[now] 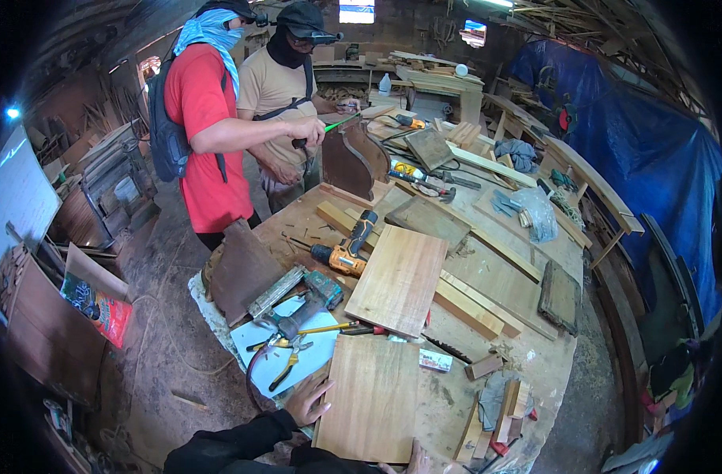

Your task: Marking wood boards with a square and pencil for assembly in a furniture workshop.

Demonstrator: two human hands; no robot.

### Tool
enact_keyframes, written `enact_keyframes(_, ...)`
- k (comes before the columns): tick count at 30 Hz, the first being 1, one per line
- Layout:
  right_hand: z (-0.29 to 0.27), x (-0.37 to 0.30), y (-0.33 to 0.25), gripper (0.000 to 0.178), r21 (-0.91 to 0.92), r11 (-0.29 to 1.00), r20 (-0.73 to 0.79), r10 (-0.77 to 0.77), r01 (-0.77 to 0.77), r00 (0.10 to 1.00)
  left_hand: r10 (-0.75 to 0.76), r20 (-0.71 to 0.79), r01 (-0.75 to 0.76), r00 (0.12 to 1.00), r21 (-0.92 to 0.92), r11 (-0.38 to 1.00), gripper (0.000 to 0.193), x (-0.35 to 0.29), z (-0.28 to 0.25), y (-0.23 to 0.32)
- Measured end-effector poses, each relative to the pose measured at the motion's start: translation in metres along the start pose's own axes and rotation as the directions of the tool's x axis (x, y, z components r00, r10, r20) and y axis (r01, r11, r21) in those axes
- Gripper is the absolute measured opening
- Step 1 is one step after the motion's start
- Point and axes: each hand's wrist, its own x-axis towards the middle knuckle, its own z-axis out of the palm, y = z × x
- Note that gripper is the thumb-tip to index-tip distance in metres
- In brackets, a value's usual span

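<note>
Nearest, black sleeves [228, 444] are seen at the lower edge. Pale wooden board [373, 399] is laid flat on the desk [449, 401], between the two hands. Left hand [307, 400] is held open, fingers spread, fingertips touching the board's left edge. Right hand [418, 458] is placed at the board's near right corner, mostly cut off by the frame; whether it is gripping cannot be told.

Just ahead of the left hand: white paper [321, 347], with yellow-handled pliers [288, 366] laid on it; grey-and-teal power tool [304, 317] beyond. Ahead of both hands, second board [398, 280] is seen, with orange-and-black drill [345, 254] beside it. Right of the right hand, wood blocks [503, 415] are piled.

Far ahead, left of the hands: green-shafted tool [343, 123] is held over a brown curved panel [351, 164] by a red-shirted person [211, 150]; a tan-shirted person [270, 83] is seen alongside.
</note>
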Motion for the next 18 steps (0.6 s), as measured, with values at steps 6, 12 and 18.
enact_keyframes(6, -0.007, 0.006, -0.007, 0.089, -0.048, 0.999, 0.048, 0.013, -0.011, 0.999, -0.011, -0.009, 0.012, 1.000, 0.025, 1.000, 0.059, 0.001, 0.001, -0.001)
enact_keyframes(12, -0.015, 0.007, -0.017, 0.093, -0.098, 0.995, 0.091, 0.023, -0.014, 0.996, -0.010, -0.012, 0.010, 1.000, 0.033, 0.999, 0.058, -0.001, 0.005, -0.006)
enact_keyframes(18, -0.021, 0.002, -0.024, 0.097, -0.144, 0.989, 0.115, 0.052, -0.035, 0.992, -0.014, 0.001, 0.014, 1.000, 0.039, 0.999, 0.058, 0.002, 0.004, -0.002)
